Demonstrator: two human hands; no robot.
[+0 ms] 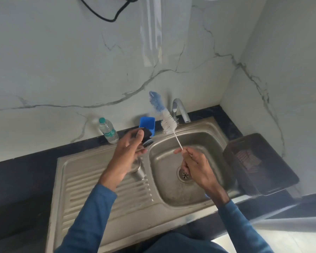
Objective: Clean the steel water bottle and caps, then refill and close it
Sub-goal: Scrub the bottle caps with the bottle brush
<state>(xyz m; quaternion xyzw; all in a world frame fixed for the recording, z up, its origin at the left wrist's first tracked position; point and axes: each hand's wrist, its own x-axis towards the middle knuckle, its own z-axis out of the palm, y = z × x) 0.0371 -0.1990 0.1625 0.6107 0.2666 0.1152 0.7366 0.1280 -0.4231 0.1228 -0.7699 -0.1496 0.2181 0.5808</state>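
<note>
My left hand (125, 154) grips a black bottle cap (146, 136) above the sink's left rim, its threaded underside turned toward the basin. My right hand (195, 167) pinches the thin white handle of a bottle brush (167, 121) over the basin. The brush's blue and white bristle head points up toward the wall. Below my left hand a blurred steel piece (138, 170), which looks like the bottle, lies on the drainboard, partly hidden by my wrist.
The steel sink (171, 190) has a ribbed drainboard on its left and a drain in the basin. A faucet (181, 108) stands behind it. A blue cup (148, 122) and a plastic water bottle (109, 130) stand at the wall. A dark tray (259, 161) sits right.
</note>
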